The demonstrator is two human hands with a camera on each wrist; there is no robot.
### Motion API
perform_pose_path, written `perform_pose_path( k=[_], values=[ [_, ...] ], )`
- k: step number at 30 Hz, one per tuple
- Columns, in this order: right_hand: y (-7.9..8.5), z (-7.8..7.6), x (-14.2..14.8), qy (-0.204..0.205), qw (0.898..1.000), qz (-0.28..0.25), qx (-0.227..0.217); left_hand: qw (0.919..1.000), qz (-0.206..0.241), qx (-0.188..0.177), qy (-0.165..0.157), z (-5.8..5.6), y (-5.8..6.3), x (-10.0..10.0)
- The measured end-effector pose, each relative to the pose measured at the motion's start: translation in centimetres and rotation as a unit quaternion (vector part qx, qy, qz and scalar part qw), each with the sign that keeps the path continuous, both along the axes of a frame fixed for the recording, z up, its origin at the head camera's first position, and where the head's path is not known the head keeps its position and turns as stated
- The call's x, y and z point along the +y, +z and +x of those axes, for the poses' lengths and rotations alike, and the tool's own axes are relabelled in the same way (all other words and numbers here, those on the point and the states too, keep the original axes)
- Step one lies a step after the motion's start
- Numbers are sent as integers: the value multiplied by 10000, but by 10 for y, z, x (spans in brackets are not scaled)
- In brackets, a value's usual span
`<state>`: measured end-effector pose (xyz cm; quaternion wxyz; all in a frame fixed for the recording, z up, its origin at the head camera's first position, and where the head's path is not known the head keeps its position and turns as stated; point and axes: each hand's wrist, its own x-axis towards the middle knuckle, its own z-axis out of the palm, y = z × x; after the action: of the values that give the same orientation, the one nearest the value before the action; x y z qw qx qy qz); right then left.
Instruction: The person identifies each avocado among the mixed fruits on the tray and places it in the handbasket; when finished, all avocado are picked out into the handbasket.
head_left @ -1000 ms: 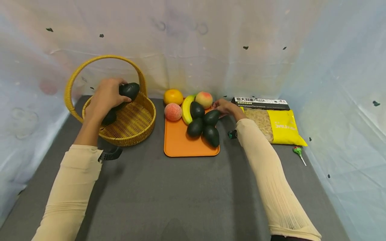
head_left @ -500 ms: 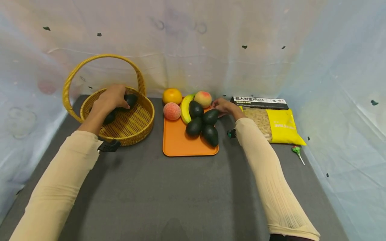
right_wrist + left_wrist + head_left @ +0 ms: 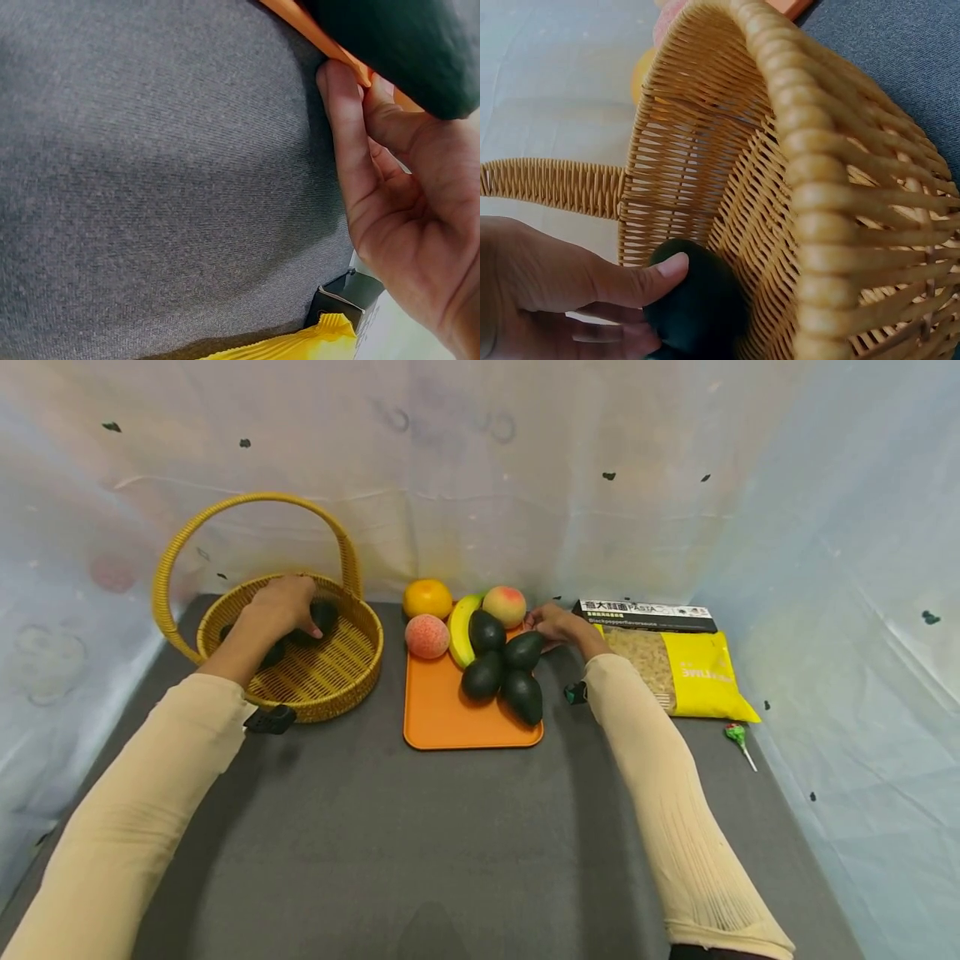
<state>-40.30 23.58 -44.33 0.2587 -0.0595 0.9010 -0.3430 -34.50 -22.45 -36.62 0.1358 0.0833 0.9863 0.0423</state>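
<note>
Inside the wicker basket [image 3: 363,681], my left hand [image 3: 273,610] grips a dark green avocado [image 3: 697,307] low against the woven floor. The left wrist view shows the thumb across its top, the other fingers partly hidden behind it. Another avocado [image 3: 272,655] lies in the basket below that hand. My right hand [image 3: 553,623] pinches the right edge of the orange tray [image 3: 442,718] between thumb and fingers, seen up close in the right wrist view. On the tray, several avocados [image 3: 522,697] cluster beside a banana [image 3: 460,633], with one avocado overhanging the right fingers.
A pinkish-red peach [image 3: 427,637], an orange [image 3: 427,599] and a paler peach [image 3: 505,607] sit along the tray's back. Right of it are a black pasta box [image 3: 648,617], a yellow pasta bag [image 3: 701,675] and a lollipop [image 3: 737,734]. The basket's tall handle [image 3: 262,497] arches over it.
My left hand has lowered the avocado from near the basket's rim down into it. The right hand stays at the tray's edge; the view has shifted slightly.
</note>
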Motion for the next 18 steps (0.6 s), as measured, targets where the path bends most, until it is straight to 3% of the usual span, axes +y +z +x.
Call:
perform_pose_path(
  k=[7, 18],
  values=[
    [2, 1, 0, 32, 10000, 35, 11, 9998, -166, -60, 13, 5, 5, 3],
    [4, 2, 0, 67, 10000, 65, 26, 9998, -97, 146, -69, 12, 5, 9]
  ],
)
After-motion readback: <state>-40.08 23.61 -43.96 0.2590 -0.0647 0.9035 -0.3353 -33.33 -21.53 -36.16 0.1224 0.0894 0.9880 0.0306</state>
